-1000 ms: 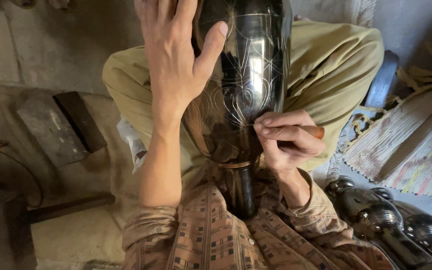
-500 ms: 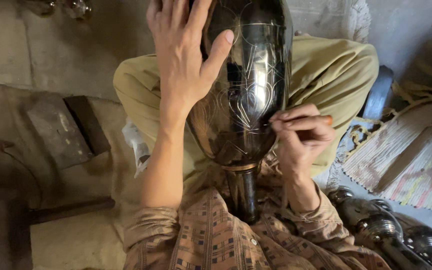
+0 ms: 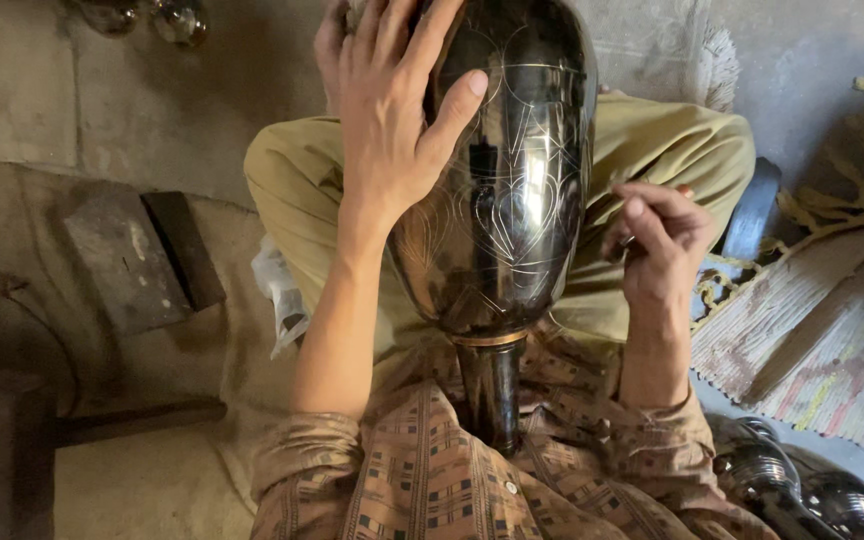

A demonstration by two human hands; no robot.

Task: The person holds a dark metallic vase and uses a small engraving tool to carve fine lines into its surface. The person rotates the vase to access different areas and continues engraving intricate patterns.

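bare grey concrete floor, dim light. flat stone slab lay at left; striped woven mat at right; dark metal vessels bottom right.

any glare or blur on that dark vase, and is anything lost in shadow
Head view: soft window-like glare streaks the dark engraved vase, yet its incised lines stay sharp; the left hand on it is crisp, the right hand slightly soft; the lower left floor corner sinks into deep shadow.
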